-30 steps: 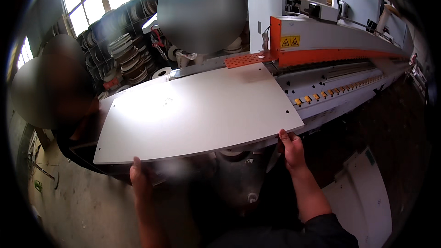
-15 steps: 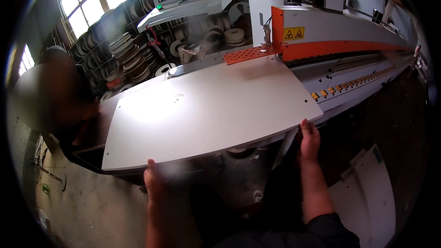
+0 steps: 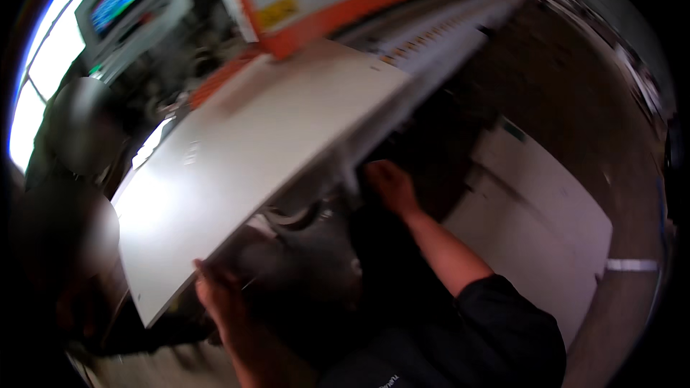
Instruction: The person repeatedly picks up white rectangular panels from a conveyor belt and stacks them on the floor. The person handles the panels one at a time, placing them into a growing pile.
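Note:
A large white panel point(image 3: 266, 136) lies aslant on the machine's infeed, its far end by the orange guard. My left hand point(image 3: 219, 294) is closed on the panel's near edge close to its left corner, thumb on top and fingers under the board. Off the panel, my right hand point(image 3: 392, 185) hangs below the near edge further right, holding nothing. Its fingers look loosely bent and apart, though motion blurs them. Two more white panels point(image 3: 525, 223) stand or lie low at my right; I cannot tell which.
The white and orange machine point(image 3: 374, 0) runs away to the far right, with a row of yellow blocks point(image 3: 431, 36) along its side. A control screen point(image 3: 116, 3) hangs at the upper left. Two people, blurred, are at the left, one near the panel's left end.
My right hand has let go of the panel's edge and drawn away. My left hand keeps its hold. The view has swung to the right, so the panel appears further left and more tilted.

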`<state>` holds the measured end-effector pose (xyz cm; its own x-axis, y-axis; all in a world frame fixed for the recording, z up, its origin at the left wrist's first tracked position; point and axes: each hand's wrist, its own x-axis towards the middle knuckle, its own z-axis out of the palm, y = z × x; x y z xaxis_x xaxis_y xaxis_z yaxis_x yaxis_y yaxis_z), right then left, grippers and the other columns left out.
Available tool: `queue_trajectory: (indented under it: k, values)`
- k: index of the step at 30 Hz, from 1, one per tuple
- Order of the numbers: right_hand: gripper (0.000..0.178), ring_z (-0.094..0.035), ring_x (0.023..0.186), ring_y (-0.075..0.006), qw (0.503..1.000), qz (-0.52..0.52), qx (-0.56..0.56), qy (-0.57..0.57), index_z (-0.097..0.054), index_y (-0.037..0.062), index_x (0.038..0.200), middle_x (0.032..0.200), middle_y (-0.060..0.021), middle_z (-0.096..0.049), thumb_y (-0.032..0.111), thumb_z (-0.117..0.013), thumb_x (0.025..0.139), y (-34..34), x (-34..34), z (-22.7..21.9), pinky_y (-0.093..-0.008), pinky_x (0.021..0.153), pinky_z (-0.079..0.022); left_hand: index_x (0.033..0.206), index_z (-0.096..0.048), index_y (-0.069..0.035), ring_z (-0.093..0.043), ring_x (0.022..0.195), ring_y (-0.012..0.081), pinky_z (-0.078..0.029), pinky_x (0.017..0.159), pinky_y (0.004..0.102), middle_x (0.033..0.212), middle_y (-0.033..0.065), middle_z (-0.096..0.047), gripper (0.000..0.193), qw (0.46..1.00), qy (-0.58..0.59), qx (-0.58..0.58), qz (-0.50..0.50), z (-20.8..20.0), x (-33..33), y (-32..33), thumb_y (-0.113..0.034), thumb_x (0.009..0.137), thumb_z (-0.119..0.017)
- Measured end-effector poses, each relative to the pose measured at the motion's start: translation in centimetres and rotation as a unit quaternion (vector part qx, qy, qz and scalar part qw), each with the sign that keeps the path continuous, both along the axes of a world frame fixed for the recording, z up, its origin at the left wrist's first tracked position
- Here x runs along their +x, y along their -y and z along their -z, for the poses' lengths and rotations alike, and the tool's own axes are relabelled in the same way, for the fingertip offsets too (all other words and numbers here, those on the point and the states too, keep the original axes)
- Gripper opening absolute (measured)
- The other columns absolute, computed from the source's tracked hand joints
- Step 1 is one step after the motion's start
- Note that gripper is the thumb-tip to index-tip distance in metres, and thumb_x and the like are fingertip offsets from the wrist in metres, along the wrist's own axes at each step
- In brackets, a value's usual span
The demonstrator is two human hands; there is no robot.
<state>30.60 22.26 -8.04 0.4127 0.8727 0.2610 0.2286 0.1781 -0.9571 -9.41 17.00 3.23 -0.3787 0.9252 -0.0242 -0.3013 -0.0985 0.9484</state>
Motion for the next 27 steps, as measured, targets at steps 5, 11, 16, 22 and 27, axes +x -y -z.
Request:
queue_trajectory:
  k: [5,11,16,22,27]
  values:
    - [0.034,-0.072,0.103,-0.0302,0.953,0.081,-0.187,0.227,-0.073,0.0095,0.115,0.109,-0.0152,-0.074,0.037,-0.067,0.096,8.7,5.7,3.3,-0.04,0.09,-0.056,0.104,-0.064,-0.003,-0.045,0.054,0.0107,-0.04,0.052,0.0277,0.063,-0.0002,-0.05,0.047,0.998,-0.016,-0.048,0.042,-2.3,4.1,0.8,-0.048,0.108,-0.052]
    - [0.046,-0.066,0.118,-0.0341,0.877,0.243,-0.242,0.336,-0.071,0.0127,0.125,0.125,-0.0159,-0.07,0.044,-0.072,0.091,17.0,24.3,13.3,-0.0466,0.101,-0.052,0.113,-0.065,-0.003,-0.054,0.06,0.0122,-0.044,0.056,0.0279,0.07,0.0031,-0.058,0.038,0.981,-0.08,-0.047,0.17,3.1,4.9,1.0,-0.038,0.11,-0.051]
    - [0.092,-0.052,0.136,-0.0397,0.731,0.258,-0.469,0.423,-0.05,-0.0016,0.145,0.146,-0.0242,-0.055,0.063,-0.074,0.084,23.2,36.4,16.0,-0.0481,0.112,-0.044,0.111,-0.066,-0.006,-0.055,0.067,0.0111,-0.046,0.063,0.0268,0.077,0.0026,-0.059,0.025,0.923,-0.301,-0.091,0.221,16.6,5.1,5.6,-0.027,0.107,-0.052]
    - [0.101,-0.044,0.144,-0.0373,0.742,0.202,-0.52,0.371,-0.041,0.0,0.153,0.156,-0.0238,-0.045,0.061,-0.078,0.081,24.7,39.6,19.3,-0.0485,0.119,-0.035,0.113,-0.066,-0.006,-0.066,0.087,0.0152,-0.053,0.082,0.0313,0.093,0.005,-0.068,0.025,0.887,-0.089,-0.309,0.332,25.1,8.1,15.3,-0.028,0.107,-0.057]
    - [0.101,-0.033,0.151,-0.0376,0.808,0.08,-0.371,0.45,-0.035,0.0032,0.158,0.163,-0.0198,-0.036,0.047,-0.082,0.081,24.7,31.4,18.9,-0.051,0.125,-0.025,0.117,-0.068,-0.005,-0.069,0.094,0.0164,-0.054,0.086,0.0332,0.1,0.0082,-0.073,0.031,0.845,-0.368,-0.155,0.356,21.5,11.3,15.6,-0.032,0.102,-0.063]
